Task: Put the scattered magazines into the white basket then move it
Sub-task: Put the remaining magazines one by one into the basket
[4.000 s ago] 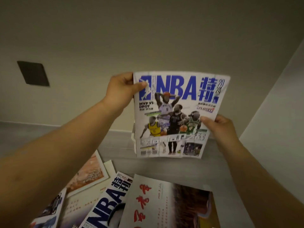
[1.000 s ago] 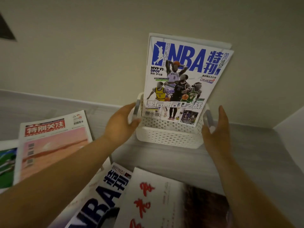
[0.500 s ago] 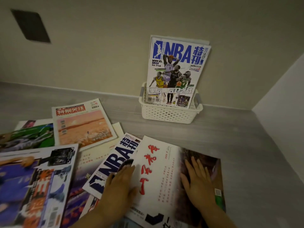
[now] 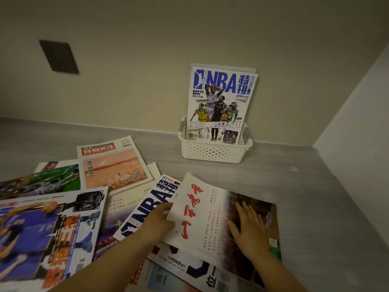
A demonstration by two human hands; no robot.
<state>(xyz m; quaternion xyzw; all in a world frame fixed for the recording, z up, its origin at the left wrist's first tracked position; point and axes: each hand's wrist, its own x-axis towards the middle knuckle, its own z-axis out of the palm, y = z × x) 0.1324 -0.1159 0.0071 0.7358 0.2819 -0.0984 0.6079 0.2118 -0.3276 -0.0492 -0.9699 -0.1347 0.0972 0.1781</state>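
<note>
left hand [image 4: 158, 223] curled at the left edge of the red-script magazine [image 4: 212, 216], fingers tucked under that edge, thumb on top, gripping it. right hand [image 4: 249, 227] spread open, palm flat on the dark right half of the same cover. just left of the left hand, partly beneath that cover, a second nba magazine [image 4: 150, 205] flat on the floor [image 4: 315, 197]. further left, more magazines, overlapping: an orange one [image 4: 113, 165], a blue one [image 4: 48, 234]. well beyond both hands, against the wall [image 4: 147, 60], the white basket [image 4: 212, 151] with an nba magazine [image 4: 221, 102] upright inside.
</note>
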